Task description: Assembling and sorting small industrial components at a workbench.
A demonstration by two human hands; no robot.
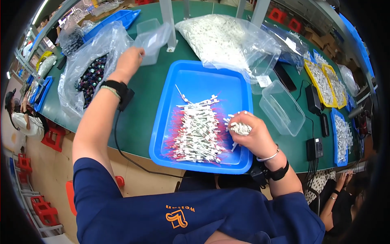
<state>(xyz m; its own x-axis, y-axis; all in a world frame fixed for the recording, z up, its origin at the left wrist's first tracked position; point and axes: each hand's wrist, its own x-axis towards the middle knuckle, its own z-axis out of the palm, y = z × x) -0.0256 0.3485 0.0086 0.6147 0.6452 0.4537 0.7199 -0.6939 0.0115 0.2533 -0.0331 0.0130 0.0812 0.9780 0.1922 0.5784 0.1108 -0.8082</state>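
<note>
A blue tray (pixel 164 118) lies in front of me on the green table. In it is a long pile of thin white stick-like pieces (pixel 199 134), with fine red strands jutting out along both sides. Over the tray's right edge, my right hand (pixel 258 136) is closed around a bundle of the same white pieces (pixel 241 128), their ends facing the pile. My left arm reaches far forward to the left. There, my left hand (pixel 131 62) has its fingers curled at the edge of a clear plastic container (pixel 151 52) with a label; the exact grip is partly hidden.
A large clear bag of white pieces (pixel 219 38) lies beyond the tray. Left is an open bag (pixel 69 87) of dark coiled parts. Right are an empty clear box (pixel 280 107), a black phone (pixel 285 77), power adapters (pixel 313 99) and yellow trays (pixel 321 83). Metal posts (pixel 167 24) rise behind.
</note>
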